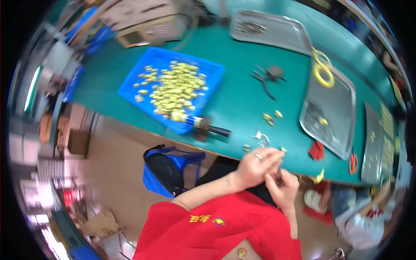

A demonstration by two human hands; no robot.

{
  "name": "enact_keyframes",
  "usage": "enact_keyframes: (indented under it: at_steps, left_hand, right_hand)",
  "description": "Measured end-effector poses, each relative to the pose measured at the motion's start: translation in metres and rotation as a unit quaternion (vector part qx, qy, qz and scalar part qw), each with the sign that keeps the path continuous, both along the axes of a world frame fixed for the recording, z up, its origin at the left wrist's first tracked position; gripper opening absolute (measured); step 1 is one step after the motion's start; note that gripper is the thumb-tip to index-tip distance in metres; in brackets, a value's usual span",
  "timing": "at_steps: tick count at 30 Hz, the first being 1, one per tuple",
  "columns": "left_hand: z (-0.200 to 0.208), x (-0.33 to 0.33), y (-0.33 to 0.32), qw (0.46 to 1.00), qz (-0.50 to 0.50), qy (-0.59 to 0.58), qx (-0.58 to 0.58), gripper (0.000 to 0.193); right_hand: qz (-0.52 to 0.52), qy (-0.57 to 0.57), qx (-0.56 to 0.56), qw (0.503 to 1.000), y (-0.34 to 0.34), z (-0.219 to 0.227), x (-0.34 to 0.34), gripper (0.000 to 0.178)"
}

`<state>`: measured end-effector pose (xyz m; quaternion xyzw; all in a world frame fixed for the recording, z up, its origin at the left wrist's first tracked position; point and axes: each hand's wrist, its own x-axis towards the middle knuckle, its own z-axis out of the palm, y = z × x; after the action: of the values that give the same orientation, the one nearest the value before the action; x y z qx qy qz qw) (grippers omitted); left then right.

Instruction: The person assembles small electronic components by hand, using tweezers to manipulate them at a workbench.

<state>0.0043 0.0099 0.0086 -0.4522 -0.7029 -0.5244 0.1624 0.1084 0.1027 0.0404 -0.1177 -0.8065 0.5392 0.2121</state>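
Both of my hands meet at the near edge of the green table, blurred by motion. My left hand, with a ring on one finger, has its fingers bent together. Against it, my right hand is closed in a pinch, with a small dark piece showing at its fingertips. Just beyond the left fingertips is a small yellow piece; whether it is held or lies on the table I cannot tell. Small silvery metal pieces and a few yellow parts lie on the table just past my hands.
A blue tray of small yellow parts stands left, beside a black-handled tool at the table edge. Black pliers, metal trays, yellow rings, a red cloth and scissors lie beyond. Another person sits at right.
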Motion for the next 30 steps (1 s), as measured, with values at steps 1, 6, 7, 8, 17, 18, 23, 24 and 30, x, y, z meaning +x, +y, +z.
enact_keyframes:
  at_steps: [1,6,7,8,17,18,23,24,30]
  left_hand:
    - [0.001,0.000,0.001,1.000,0.011,0.007,0.000,0.037]
    - [0.002,0.005,0.000,0.999,0.041,0.002,-0.004,0.041]
    - [0.005,0.008,0.000,0.999,0.048,0.008,-0.003,0.042]
    - [0.006,0.009,0.000,0.998,0.054,0.015,0.008,0.045]
    - [0.009,0.007,0.016,0.997,0.068,0.025,0.003,0.045]
    - [0.007,0.010,0.018,0.998,0.068,0.011,0.000,0.042]
    - [-0.002,0.011,0.019,0.997,0.031,-0.049,0.045,0.042]
    - [0.000,0.012,0.019,0.997,0.024,-0.047,0.050,0.043]
    - [-0.016,0.018,0.010,0.986,-0.115,-0.085,0.085,0.040]
  right_hand:
    - [0.015,-0.009,0.006,1.000,0.000,0.004,0.000,0.016]
    - [0.056,-0.046,-0.004,0.997,0.007,-0.001,0.009,0.010]
    - [0.054,-0.047,-0.026,0.997,0.009,-0.002,0.012,0.008]
    - [0.052,-0.050,-0.048,0.996,0.010,-0.003,0.015,0.008]
    - [0.046,0.004,0.006,0.999,0.017,-0.005,0.015,0.007]
    - [0.045,-0.003,0.002,0.999,0.016,-0.003,0.016,0.007]
    - [0.070,-0.006,0.006,0.998,0.021,-0.003,0.022,0.006]
    - [0.053,0.002,-0.023,0.998,0.032,-0.021,0.028,0.007]
    - [0.038,-0.063,-0.184,0.980,0.063,-0.017,0.045,0.008]
